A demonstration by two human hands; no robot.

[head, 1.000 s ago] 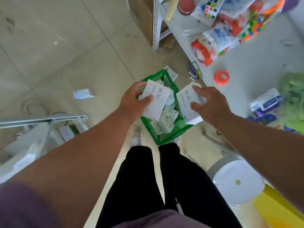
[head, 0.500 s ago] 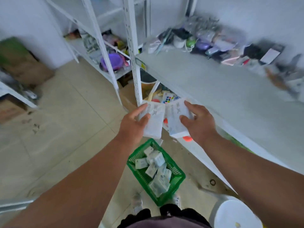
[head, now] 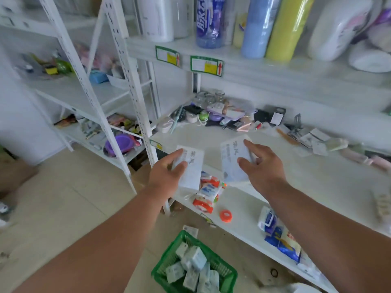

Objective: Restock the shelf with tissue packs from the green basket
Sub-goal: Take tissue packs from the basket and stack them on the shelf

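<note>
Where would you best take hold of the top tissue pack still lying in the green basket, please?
Probably across its two long sides, coming straight down from above. The top tissue pack lies loose on the heap, and the green basket has walls blocking any sideways approach.

Orange tape roll (head: 225,215) at 5 o'clock; purple bowl (head: 118,144) at 9 o'clock; blue roll (head: 259,26) and yellow roll (head: 286,28) at 1 o'clock.
</note>
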